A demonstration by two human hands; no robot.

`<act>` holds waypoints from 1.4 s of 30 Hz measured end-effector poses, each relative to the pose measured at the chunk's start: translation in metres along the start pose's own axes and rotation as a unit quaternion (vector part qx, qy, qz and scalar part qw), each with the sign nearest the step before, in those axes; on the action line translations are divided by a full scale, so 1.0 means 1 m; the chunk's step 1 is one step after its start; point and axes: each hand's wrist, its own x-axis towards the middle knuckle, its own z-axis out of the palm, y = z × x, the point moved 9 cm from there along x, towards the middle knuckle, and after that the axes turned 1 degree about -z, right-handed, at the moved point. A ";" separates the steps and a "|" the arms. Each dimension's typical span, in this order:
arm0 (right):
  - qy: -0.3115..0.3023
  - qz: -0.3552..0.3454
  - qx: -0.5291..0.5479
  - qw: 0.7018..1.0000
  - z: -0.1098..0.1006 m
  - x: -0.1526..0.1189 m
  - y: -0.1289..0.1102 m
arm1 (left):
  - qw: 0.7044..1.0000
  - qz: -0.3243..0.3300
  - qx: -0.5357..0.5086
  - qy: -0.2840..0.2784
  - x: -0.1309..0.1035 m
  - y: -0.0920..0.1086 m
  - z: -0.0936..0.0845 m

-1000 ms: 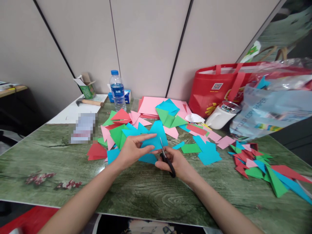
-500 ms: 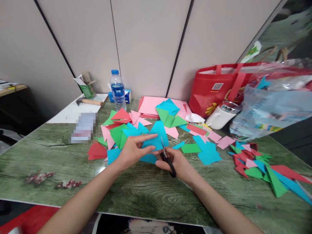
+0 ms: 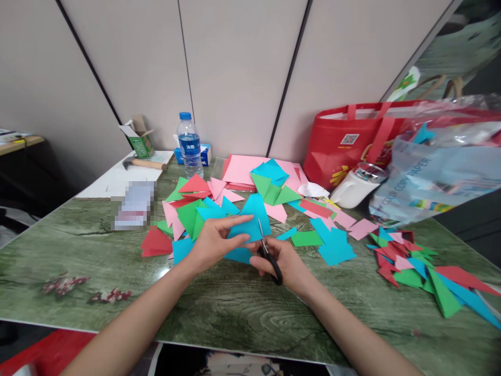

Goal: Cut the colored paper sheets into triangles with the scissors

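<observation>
Between the thumb and fingers of my left hand (image 3: 213, 240) is a piece of blue paper (image 3: 256, 211), its pointed end facing away from me. My right hand (image 3: 284, 258) grips scissors (image 3: 270, 261) by their black handles. The scissor blades lie against the right part of this paper; whether they are parted is too small to tell. Around my hands lie cut pieces of coloured paper: green paper (image 3: 190, 216), red paper (image 3: 156, 243) and pink paper (image 3: 174, 219) on the left, and more blue paper (image 3: 336, 248) on the right.
A water bottle (image 3: 190, 146), a hammer (image 3: 144, 164) and a small green box (image 3: 141, 143) stand or lie at the back left. At the back right are a white mug (image 3: 354, 188), a red bag (image 3: 332, 141) and a plastic bag (image 3: 426, 177). Paper scraps (image 3: 407, 261) pile up at right.
</observation>
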 end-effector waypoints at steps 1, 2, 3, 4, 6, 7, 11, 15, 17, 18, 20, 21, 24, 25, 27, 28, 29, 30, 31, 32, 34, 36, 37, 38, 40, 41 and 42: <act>0.000 0.000 0.000 1.000 0.000 0.000 0.000 | 1.000 -0.002 -0.002 0.000 0.000 0.000 0.000; 0.000 0.001 -0.002 1.000 0.000 0.000 0.000 | 1.000 -0.006 -0.007 -0.001 0.000 0.000 0.000; 0.000 0.002 -0.004 1.000 0.000 0.000 0.000 | 1.000 -0.009 -0.013 -0.002 -0.001 0.000 0.001; 0.000 0.004 -0.005 1.000 0.000 0.000 0.000 | 1.000 -0.012 -0.019 -0.003 -0.001 -0.001 0.001; 0.002 0.006 -0.008 1.000 0.000 -0.001 -0.001 | 0.999 -0.017 -0.030 -0.005 -0.001 -0.001 0.002; 0.004 0.008 -0.010 1.000 0.000 -0.001 -0.001 | 0.999 -0.018 -0.032 -0.006 -0.001 -0.002 0.002; 0.011 0.023 -0.012 1.000 0.000 -0.001 -0.002 | 0.999 -0.013 -0.036 -0.005 -0.001 -0.003 0.002; 0.022 0.039 0.000 0.999 0.000 -0.002 -0.001 | 0.998 -0.019 -0.057 -0.006 -0.001 -0.004 0.002; 0.028 0.045 0.006 0.999 -0.001 -0.002 0.002 | 0.998 -0.023 -0.061 -0.007 -0.001 -0.005 0.002; 0.029 0.047 0.008 0.998 -0.001 -0.002 0.003 | 0.998 -0.021 -0.057 -0.006 -0.001 -0.004 0.002; 0.031 0.049 0.011 0.998 -0.001 -0.001 0.005 | 0.999 -0.015 -0.045 -0.003 -0.001 -0.003 0.002; 0.034 0.047 0.011 0.998 -0.002 -0.001 0.004 | 0.999 -0.016 -0.040 -0.005 -0.001 -0.002 0.002; 0.045 0.023 0.012 0.999 -0.005 0.000 -0.001 | 0.998 -0.036 -0.037 -0.033 -0.002 -0.004 0.008; 0.046 0.014 0.013 0.999 -0.006 0.000 -0.003 | 0.998 -0.041 -0.036 -0.043 -0.002 -0.004 0.010; 0.040 0.001 0.017 0.999 -0.006 0.000 -0.006 | 0.999 -0.033 -0.010 -0.039 -0.002 -0.001 0.009; 0.034 0.001 0.017 0.999 -0.005 0.000 -0.006 | 0.999 -0.021 0.014 -0.027 -0.002 0.001 0.007; 0.030 0.003 0.014 0.999 -0.004 0.000 -0.006 | 0.999 -0.007 0.041 -0.011 -0.001 0.005 0.004; 0.028 0.008 0.010 1.000 -0.004 0.000 -0.005 | 0.998 0.006 0.069 0.003 -0.001 0.008 0.001; 0.027 0.013 0.005 1.000 -0.004 0.000 -0.004 | 0.996 0.017 0.092 0.014 0.000 0.010 -0.001; 0.027 0.018 0.000 0.999 -0.003 0.000 -0.003 | 0.994 0.025 0.106 0.021 0.000 0.012 -0.003; 0.028 0.024 -0.004 0.999 -0.003 0.001 -0.003 | 0.993 0.038 0.112 0.029 0.000 0.015 -0.004; 0.026 0.027 0.001 0.999 -0.002 0.001 -0.003 | 0.994 0.044 0.096 0.032 0.000 0.016 -0.005; 0.025 0.029 0.005 0.999 -0.001 0.001 -0.003 | 0.995 0.044 0.084 0.034 0.000 0.015 -0.006; 0.024 0.031 0.009 0.999 -0.001 0.001 -0.004 | 0.996 0.040 0.070 0.037 0.000 0.014 -0.007; 0.021 0.033 0.014 0.999 0.000 0.001 -0.005 | 0.997 0.020 0.053 0.044 0.000 0.010 -0.008; 0.019 0.032 0.017 0.999 0.001 0.000 -0.005 | 0.998 0.009 0.051 0.046 0.000 0.007 -0.009; 0.017 0.030 0.018 0.999 0.001 0.000 -0.006 | 0.998 0.001 0.051 0.044 0.000 0.005 -0.008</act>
